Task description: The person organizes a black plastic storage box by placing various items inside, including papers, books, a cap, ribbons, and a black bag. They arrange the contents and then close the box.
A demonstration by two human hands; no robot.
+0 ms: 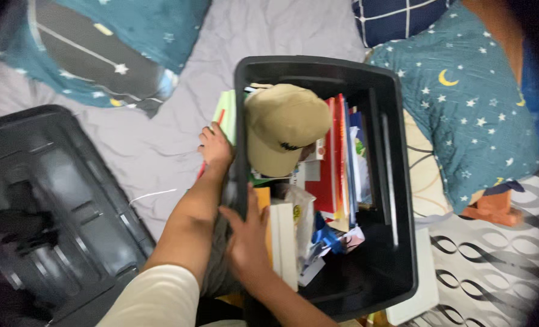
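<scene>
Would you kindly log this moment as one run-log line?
left hand: on green book outside black bin | right hand: gripping bin's near wall | bin: tan cap, red books

Place: you are in a home bedroom, working on a bed.
Bedding: wrinkled grey sheet [154, 157], star-and-moon pillow [469, 121] at right.
Clutter: black storage bin [396, 181] with books [336, 157], tan cap [284, 127], centre frame.
</scene>
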